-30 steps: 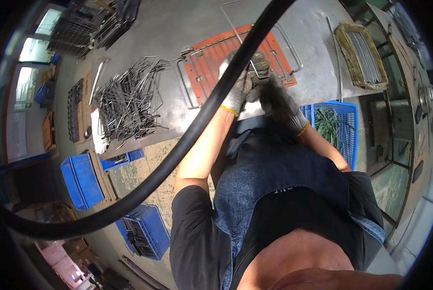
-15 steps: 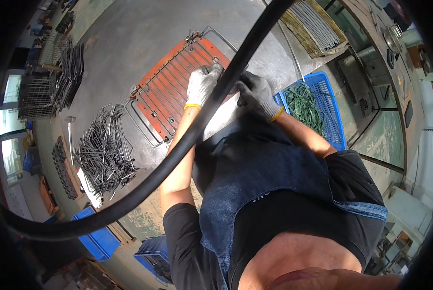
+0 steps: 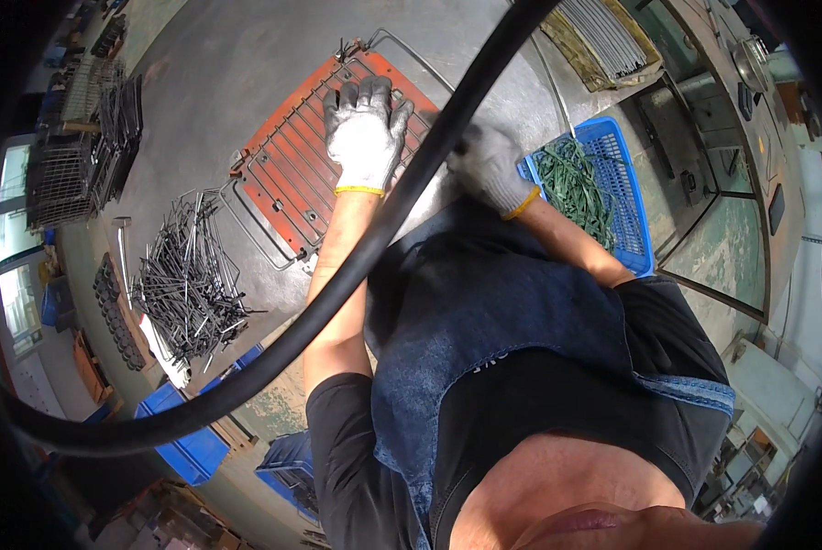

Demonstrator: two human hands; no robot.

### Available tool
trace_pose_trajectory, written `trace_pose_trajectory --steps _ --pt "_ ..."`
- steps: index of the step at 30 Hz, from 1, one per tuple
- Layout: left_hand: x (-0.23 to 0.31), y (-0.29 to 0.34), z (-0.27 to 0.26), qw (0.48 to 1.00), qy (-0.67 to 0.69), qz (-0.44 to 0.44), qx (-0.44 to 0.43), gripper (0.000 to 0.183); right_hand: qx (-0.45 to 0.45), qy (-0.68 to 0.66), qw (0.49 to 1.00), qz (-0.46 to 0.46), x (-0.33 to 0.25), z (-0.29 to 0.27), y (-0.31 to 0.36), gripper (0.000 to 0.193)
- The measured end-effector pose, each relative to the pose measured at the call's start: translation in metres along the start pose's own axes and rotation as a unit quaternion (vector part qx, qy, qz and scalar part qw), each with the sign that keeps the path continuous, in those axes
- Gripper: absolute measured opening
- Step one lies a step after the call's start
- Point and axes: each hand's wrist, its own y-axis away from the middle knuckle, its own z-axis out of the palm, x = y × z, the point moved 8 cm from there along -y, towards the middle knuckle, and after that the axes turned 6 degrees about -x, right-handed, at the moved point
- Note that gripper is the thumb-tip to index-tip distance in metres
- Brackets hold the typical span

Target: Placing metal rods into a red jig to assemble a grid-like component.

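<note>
Both my gloved hands work at a wire rack on the bench.

From the left: a heap of bent wire pieces (image 3: 191,275), then the wire rack (image 3: 310,174) on its red jig; my left hand (image 3: 365,137) lies flat on it, grip wide. My right hand (image 3: 489,165) sits beside the blue crate (image 3: 626,197); its grip I cannot tell.

Our left hand (image 3: 365,137) has spread flat on the rack (image 3: 314,170); our right hand (image 3: 486,165) has dropped beside the bin (image 3: 626,206).
</note>
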Motion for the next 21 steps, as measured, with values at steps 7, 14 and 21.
trace_pose_trajectory --steps 7,14,21 --pt "-0.020 0.021 0.006 0.999 -0.028 -0.036 -0.015 0.042 0.300 0.097 0.899 -0.304 -0.030 -0.017 0.003 0.065" --pt "-0.070 0.048 -0.045 0.935 0.264 -0.237 -0.004 0.055 0.227 -0.080 0.929 -0.281 -0.004 -0.006 -0.013 0.053" --pt "-0.264 0.176 -0.103 0.845 -0.125 -0.519 -0.040 0.051 0.255 -0.080 0.920 -0.286 -0.004 -0.009 -0.007 0.048"
